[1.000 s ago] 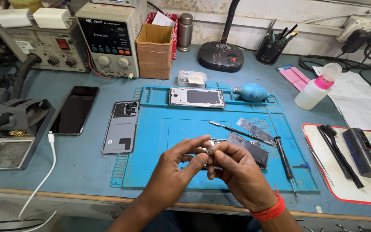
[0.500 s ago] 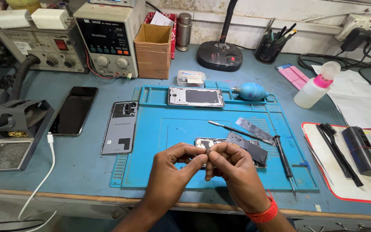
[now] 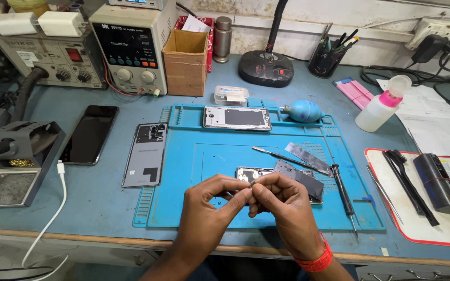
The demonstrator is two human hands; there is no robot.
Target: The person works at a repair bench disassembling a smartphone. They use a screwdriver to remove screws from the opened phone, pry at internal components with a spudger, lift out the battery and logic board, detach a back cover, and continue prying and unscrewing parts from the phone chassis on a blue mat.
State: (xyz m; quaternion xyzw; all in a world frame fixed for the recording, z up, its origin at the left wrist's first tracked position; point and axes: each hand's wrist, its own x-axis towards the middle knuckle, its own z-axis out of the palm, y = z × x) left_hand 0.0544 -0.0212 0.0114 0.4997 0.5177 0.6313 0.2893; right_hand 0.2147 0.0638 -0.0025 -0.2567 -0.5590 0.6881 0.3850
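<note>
There is only one view, from the head of the person. It looks forward and steeply down on the desk (image 3: pixel 105 208) from above its near edge, quite close. It reaches to the far edge and the wall (image 3: pixel 391 13), with both side edges cut off.

Blue workbench (image 3: pixel 105 205) with blue repair mat (image 3: pixel 194 166), black phone (image 3: pixel 88 134), white cable (image 3: pixel 53 208), red-edged tray (image 3: pixel 391 229).

Left hand (image 3: pixel 209 208), right hand (image 3: pixel 282 208) pinch tiny part (image 3: pixel 251 184) over opened phone (image 3: pixel 287 179), blue mat (image 3: pixel 225 156).
</note>
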